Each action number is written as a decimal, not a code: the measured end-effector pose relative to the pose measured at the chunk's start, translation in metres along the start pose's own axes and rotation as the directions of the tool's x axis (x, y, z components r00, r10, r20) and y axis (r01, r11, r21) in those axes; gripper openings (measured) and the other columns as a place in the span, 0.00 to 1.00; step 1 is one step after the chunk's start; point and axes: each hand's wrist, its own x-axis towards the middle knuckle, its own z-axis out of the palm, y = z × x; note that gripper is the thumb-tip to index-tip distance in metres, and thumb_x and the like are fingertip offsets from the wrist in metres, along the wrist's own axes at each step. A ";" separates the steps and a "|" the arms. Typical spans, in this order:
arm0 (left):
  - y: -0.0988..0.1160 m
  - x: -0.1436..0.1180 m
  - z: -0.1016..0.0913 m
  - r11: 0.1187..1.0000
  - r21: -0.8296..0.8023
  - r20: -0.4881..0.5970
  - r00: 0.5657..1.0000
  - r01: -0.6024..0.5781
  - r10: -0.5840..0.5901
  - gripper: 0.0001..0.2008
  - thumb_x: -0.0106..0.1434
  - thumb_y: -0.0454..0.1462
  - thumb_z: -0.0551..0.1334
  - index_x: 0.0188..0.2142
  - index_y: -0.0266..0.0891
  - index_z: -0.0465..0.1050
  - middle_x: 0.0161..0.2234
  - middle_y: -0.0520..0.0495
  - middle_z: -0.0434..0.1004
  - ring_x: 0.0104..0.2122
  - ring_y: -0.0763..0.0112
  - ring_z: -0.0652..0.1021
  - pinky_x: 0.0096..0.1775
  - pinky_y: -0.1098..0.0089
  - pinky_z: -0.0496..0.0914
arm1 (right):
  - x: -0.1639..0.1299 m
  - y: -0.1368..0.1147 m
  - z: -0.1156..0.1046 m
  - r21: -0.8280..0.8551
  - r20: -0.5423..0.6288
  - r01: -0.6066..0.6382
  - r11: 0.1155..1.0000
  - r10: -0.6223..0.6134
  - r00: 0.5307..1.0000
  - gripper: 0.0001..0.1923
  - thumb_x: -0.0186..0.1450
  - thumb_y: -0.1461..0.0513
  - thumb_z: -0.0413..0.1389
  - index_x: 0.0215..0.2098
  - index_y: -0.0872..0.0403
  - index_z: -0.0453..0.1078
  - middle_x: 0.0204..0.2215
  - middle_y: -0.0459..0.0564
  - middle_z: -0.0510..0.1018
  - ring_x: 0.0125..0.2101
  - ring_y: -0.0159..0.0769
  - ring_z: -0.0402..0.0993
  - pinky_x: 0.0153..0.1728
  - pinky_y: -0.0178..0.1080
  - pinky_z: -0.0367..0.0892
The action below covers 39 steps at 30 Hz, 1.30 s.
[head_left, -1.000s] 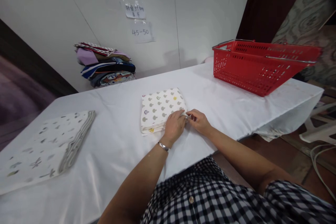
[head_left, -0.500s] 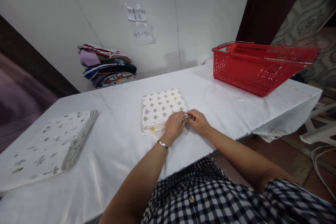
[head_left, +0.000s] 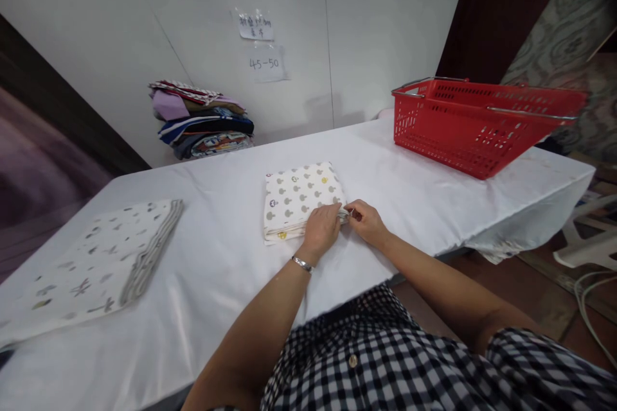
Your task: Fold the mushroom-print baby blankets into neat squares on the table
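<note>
A folded white cloth (head_left: 299, 196) printed with grey, mushroom-like shapes and a few yellow ones lies on the white-covered table (head_left: 226, 270). My left hand (head_left: 322, 228), a silver bracelet at its wrist, is closed over the cloth's near right corner, with the thumb side hidden beneath. At the same corner, my right hand (head_left: 367, 222) pinches the layered edge between thumb and fingers. Further left rests a second folded cloth (head_left: 96, 263), white with scattered grey-green motifs, its layers showing along the right side; neither hand touches it.
A red plastic basket (head_left: 443, 131) with metal handles stands at the back right. Behind the table's far edge, against the wall, is a stack of folded fabrics (head_left: 205, 122). Two paper signs (head_left: 267, 64) hang on the wall. A white stool (head_left: 590, 231) is at the right.
The right hand's fingers have shifted slightly at the cloth's corner, where a little more of the layered edge shows. The whole view has moved slightly; the cloths stay in place.
</note>
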 end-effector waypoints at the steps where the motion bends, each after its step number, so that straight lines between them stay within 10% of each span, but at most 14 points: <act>1: 0.000 0.000 0.000 1.000 0.001 0.002 1.000 0.003 -0.003 0.17 0.62 0.31 0.54 0.51 0.37 0.63 0.44 0.43 0.75 0.43 0.63 0.74 0.44 0.62 0.67 | 0.000 0.000 0.000 -0.004 0.001 0.005 1.000 -0.005 1.000 0.11 0.57 0.68 0.52 0.37 0.52 0.68 0.31 0.46 0.71 0.27 0.32 0.66 0.30 0.35 0.65; 30: 0.004 0.000 -0.009 0.999 0.036 -0.032 0.999 0.034 -0.033 0.06 0.61 0.34 0.58 0.39 0.40 0.68 0.39 0.46 0.74 0.40 0.62 0.71 0.40 0.63 0.64 | 0.000 -0.003 0.003 -0.117 -0.021 0.003 0.993 -0.006 1.000 0.10 0.58 0.69 0.50 0.37 0.51 0.66 0.31 0.46 0.69 0.30 0.33 0.67 0.34 0.37 0.64; 39: 0.001 0.001 -0.006 0.998 0.067 -0.007 1.000 0.007 -0.007 0.05 0.64 0.35 0.55 0.38 0.40 0.68 0.37 0.47 0.73 0.39 0.64 0.71 0.39 0.64 0.63 | 0.001 -0.009 0.007 -0.298 -0.047 0.116 0.947 -0.136 0.990 0.17 0.59 0.67 0.53 0.46 0.53 0.65 0.44 0.54 0.69 0.45 0.43 0.65 0.47 0.44 0.65</act>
